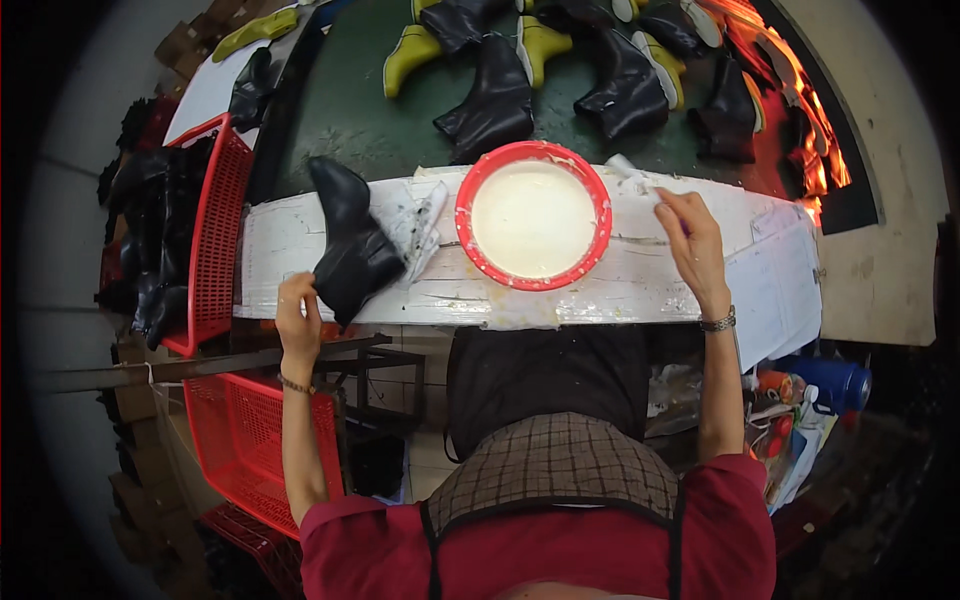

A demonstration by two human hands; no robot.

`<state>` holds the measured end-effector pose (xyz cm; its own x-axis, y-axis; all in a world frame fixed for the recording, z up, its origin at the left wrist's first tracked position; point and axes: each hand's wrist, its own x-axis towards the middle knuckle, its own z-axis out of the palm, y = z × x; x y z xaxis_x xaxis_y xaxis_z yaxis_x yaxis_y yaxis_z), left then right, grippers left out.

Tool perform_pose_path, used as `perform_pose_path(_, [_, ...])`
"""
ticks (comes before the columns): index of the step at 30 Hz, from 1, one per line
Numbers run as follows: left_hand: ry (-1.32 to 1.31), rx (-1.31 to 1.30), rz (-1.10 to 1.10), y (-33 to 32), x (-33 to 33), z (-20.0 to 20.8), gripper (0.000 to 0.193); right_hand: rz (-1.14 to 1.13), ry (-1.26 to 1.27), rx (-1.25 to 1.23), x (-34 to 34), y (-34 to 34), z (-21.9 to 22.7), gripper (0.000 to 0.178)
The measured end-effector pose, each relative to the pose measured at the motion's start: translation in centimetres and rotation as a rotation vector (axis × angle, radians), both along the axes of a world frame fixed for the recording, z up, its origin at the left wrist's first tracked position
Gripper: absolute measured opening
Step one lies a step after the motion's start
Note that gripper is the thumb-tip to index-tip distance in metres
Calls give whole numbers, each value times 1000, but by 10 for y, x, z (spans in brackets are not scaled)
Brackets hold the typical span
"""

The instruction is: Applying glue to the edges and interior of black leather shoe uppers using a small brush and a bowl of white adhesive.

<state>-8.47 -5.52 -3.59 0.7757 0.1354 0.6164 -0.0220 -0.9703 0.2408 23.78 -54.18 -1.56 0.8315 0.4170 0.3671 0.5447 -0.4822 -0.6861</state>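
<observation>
A black leather boot (349, 240) lies on the white board (640, 283) in front of me, at the left. My left hand (298, 312) is closed at its near edge, with thumb and fingertips pinching the leather. A red-rimmed round basin (535, 213) of creamy white liquid stands mid-board. To its right, my right hand (692, 240) is closed in a pinch on a small whitish stick-like thing (632, 174), whose kind I cannot make out. Beside the boot lies a smudged white cloth or paper (410, 226).
Beyond the board, a dark green surface (350, 110) carries several black boots (496, 97) and yellow-soled boots (411, 58). An orange glow (815, 130) shows at its right. Red baskets (222, 235) stand at the left, one holding black boots. White sheets (775, 285) hang right.
</observation>
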Motion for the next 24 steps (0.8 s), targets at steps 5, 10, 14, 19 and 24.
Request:
perform_pose_path(5, [517, -96, 50, 0, -12, 28, 40, 38, -27, -269, -27, 23, 35, 16])
perform_pose_path(10, [220, -438, 179, -31, 39, 59, 51, 43, -227, -504, -41, 33, 51, 14])
perform_pose_path(14, [201, -309, 293, -43, 92, 22, 104, 103, -123, -513, -66, 42, 59, 16])
perform_pose_path(19, [503, -318, 551, -40, 121, 13, 123, 96, 63, -226, -72, 40, 55, 17])
perform_pose_path(24, [91, -474, 398, -13, 108, 36, 82, 43, 87, -174, -60, 19, 31, 13])
